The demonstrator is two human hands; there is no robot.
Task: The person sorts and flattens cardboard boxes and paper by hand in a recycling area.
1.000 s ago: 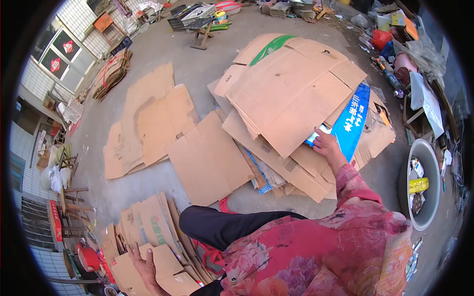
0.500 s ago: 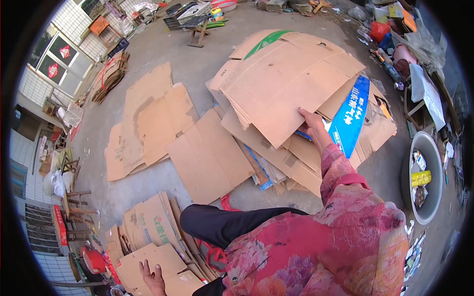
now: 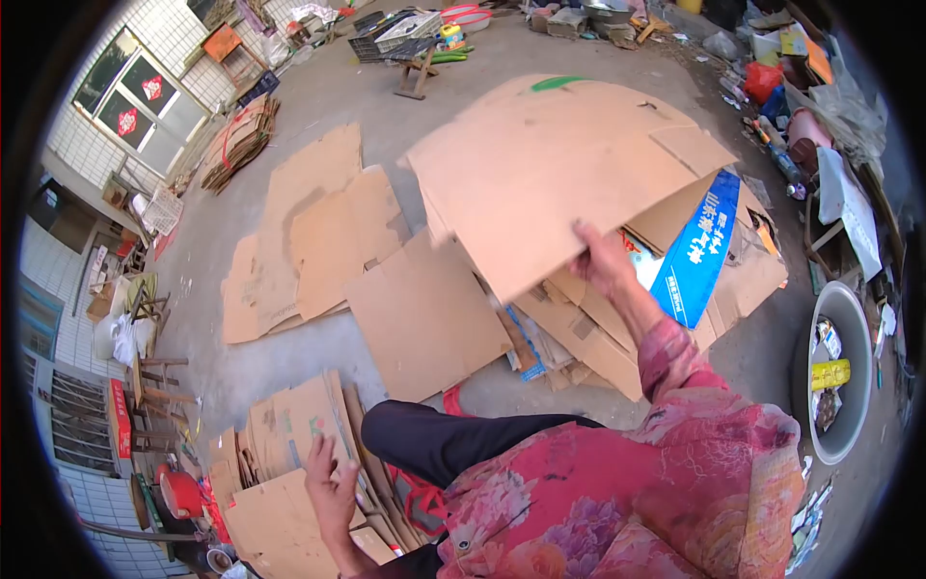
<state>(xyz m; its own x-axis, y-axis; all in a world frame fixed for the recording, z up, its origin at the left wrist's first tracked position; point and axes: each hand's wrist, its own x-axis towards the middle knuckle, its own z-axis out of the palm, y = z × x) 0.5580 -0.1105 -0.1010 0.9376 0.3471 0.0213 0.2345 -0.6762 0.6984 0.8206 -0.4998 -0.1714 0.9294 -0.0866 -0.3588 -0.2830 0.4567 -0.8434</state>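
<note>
My right hand (image 3: pixel 603 259) grips the near edge of a large flattened cardboard sheet (image 3: pixel 550 174), which is lifted and tilted above a pile of other cardboard. A blue printed strip (image 3: pixel 696 251) shows in that pile, right of my hand. Over the bundled cardboard stack (image 3: pixel 294 425) at the lower left is my left hand (image 3: pixel 331 480), its fingers apart and holding nothing. Between the two piles a plain flat sheet (image 3: pixel 424 314) lies on the ground. More flattened cardboard (image 3: pixel 318 232) is spread farther left.
A grey basin (image 3: pixel 837 386) with a yellow packet stands at the right. Mixed clutter lines the right edge. At the back are a black crate (image 3: pixel 371 48) and a small wooden stool (image 3: pixel 415 77). A tied cardboard bundle (image 3: pixel 241 145) leans at the upper left; stools stand below it.
The gripped sheet has risen and swung slightly toward me, uncovering more of the pile beneath. My left hand has moved up and right over the bundled stack. The view has shifted slightly.
</note>
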